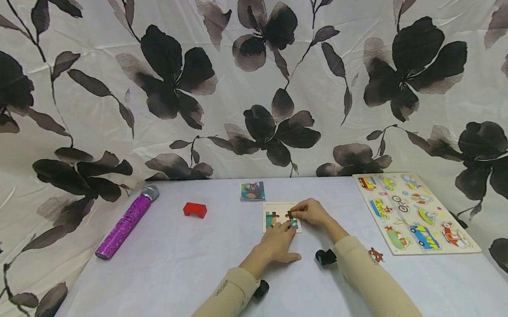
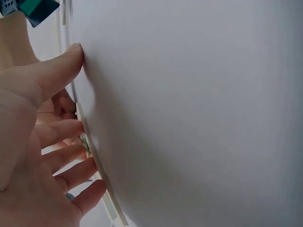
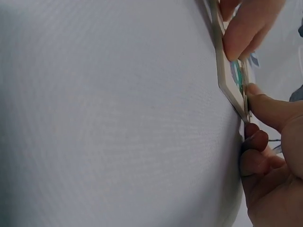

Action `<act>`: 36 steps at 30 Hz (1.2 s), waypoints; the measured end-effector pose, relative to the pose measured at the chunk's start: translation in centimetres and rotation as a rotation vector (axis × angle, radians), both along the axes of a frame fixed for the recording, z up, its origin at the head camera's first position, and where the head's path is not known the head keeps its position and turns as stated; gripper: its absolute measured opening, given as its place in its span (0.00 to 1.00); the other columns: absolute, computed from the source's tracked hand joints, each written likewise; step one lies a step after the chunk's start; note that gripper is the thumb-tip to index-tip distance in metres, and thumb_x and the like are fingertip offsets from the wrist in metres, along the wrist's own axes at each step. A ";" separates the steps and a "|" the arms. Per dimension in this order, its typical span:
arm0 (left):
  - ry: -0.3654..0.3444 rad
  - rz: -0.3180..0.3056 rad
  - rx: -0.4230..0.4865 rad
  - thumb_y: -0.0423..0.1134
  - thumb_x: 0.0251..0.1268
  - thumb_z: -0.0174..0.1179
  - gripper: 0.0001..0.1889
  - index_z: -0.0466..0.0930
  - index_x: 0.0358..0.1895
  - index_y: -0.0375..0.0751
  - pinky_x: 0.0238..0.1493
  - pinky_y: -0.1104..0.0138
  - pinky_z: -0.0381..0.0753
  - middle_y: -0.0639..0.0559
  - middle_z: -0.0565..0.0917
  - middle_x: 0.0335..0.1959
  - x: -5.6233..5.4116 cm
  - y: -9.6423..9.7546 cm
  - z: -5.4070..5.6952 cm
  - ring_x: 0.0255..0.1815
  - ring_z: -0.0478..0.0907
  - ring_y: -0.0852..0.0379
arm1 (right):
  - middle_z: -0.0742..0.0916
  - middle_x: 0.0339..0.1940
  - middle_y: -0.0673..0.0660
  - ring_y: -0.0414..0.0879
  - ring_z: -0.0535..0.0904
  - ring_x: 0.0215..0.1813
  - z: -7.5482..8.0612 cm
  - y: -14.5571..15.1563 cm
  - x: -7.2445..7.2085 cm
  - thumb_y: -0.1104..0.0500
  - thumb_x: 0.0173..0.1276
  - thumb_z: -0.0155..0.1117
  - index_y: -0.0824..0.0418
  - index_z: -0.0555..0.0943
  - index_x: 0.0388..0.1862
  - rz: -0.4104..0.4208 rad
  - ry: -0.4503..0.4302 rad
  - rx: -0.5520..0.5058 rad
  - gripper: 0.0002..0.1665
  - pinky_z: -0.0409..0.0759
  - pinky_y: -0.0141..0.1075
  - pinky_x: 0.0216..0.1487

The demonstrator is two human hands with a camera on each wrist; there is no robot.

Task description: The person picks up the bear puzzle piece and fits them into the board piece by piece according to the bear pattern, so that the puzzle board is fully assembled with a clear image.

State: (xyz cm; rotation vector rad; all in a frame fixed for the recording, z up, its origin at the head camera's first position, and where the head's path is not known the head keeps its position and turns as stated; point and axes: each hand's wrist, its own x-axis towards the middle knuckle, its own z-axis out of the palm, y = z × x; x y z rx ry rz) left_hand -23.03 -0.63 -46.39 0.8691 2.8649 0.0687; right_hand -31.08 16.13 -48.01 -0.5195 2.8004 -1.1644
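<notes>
A small wooden jigsaw tray with a pale rim lies flat in the middle of the table. Teal and brown picture pieces fill its left part, with a pale gap beside them. My left hand rests its spread, straight fingers on the tray's near edge, thumb out to the side on the cloth. At the right rim, my right hand pinches a brown and teal puzzle piece between thumb and curled fingers. In the right wrist view, its thumb lies at the tray's corner.
A bear-shaped piece lies by the right sleeve. Behind the tray is a picture card. Leftward are a red block and a purple glitter microphone. A vehicle puzzle board lies at right.
</notes>
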 end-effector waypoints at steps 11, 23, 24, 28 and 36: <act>0.011 0.011 -0.035 0.66 0.53 0.61 0.41 0.66 0.66 0.44 0.66 0.55 0.66 0.50 0.67 0.68 -0.7 0.6 0.2 0.65 0.65 0.49 | 0.84 0.28 0.55 0.42 0.74 0.29 -0.6 -0.4 0.4 0.61 0.61 0.68 0.66 0.85 0.37 -0.077 0.062 -0.018 0.09 0.71 0.31 0.29; 0.019 0.038 -0.052 0.66 0.56 0.57 0.40 0.65 0.68 0.45 0.68 0.55 0.62 0.46 0.63 0.70 -0.6 0.7 0.0 0.68 0.62 0.48 | 0.82 0.23 0.52 0.39 0.71 0.26 -0.6 -0.4 0.7 0.61 0.59 0.68 0.65 0.84 0.32 -0.059 0.079 -0.001 0.07 0.69 0.29 0.28; 0.019 0.035 -0.053 0.66 0.56 0.57 0.40 0.65 0.68 0.45 0.68 0.55 0.62 0.47 0.63 0.70 -0.6 0.7 0.0 0.68 0.62 0.48 | 0.81 0.22 0.51 0.39 0.70 0.26 -0.5 -0.4 0.6 0.61 0.59 0.69 0.65 0.83 0.32 -0.057 0.071 0.006 0.07 0.68 0.29 0.27; 0.022 0.032 -0.053 0.66 0.56 0.57 0.40 0.66 0.68 0.45 0.67 0.54 0.63 0.47 0.63 0.70 -0.5 0.7 0.1 0.67 0.63 0.48 | 0.82 0.24 0.54 0.43 0.73 0.28 -0.5 0.0 0.2 0.60 0.59 0.69 0.66 0.83 0.33 -0.006 0.000 0.008 0.09 0.71 0.33 0.30; 0.030 0.042 -0.066 0.66 0.57 0.56 0.41 0.65 0.68 0.43 0.68 0.52 0.62 0.46 0.62 0.71 -0.3 0.9 0.0 0.68 0.61 0.47 | 0.84 0.36 0.55 0.48 0.77 0.38 -1.9 1.2 -1.7 0.54 0.54 0.74 0.62 0.84 0.43 0.119 -0.035 0.000 0.20 0.77 0.39 0.38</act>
